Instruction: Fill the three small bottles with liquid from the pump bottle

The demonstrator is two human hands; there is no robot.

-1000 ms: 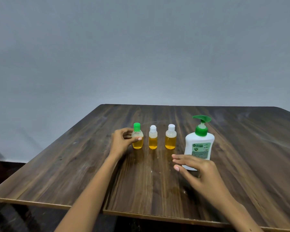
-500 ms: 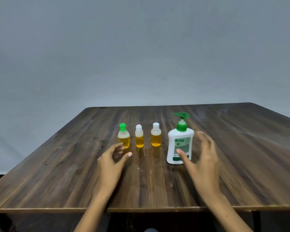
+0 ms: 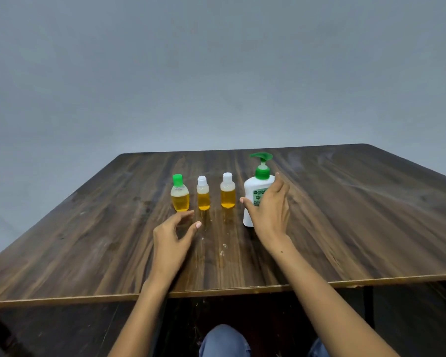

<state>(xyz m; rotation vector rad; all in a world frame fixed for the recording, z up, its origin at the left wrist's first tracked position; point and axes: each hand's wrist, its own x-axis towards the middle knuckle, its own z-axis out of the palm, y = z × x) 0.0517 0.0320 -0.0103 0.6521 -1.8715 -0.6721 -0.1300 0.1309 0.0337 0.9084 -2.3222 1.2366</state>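
Item 1: my knees (image 3: 224,340), in blue fabric, are showing below the near table edge, between my forearms.

Item 2: table (image 3: 345,240), dark wood grain, is carrying everything listed; small pale flecks are lying on it between my two hands.

Item 3: my left hand (image 3: 171,238) is hovering w/ fingers loose and spread, thumb apart from the rest, gripping nothing. Fingertips are ending just short of the small bottles.

Item 4: my right hand (image 3: 269,212) is reaching fwd w/ fingers straight and apart, thumb pointing left. It is overlapping the front of the pump bottle; contact: can't tell. Hands are well apart from each other.

Item 5: pump bottle (image 3: 252,194), white body, green pump head, is standing upright just behind my right hand.

Item 6: three small bottles, a row left of the pump bottle, just beyond my left hand, all upright, capped, part-filled w/ amber liquid. Green-cap bottle (image 3: 180,194) is standing leftmost, middle white-cap bottle (image 3: 203,194) next, right white-cap bottle (image 3: 227,191) nearest my right thumb.

Item 7: grey wall (image 3: 216,73) is filling the far view.
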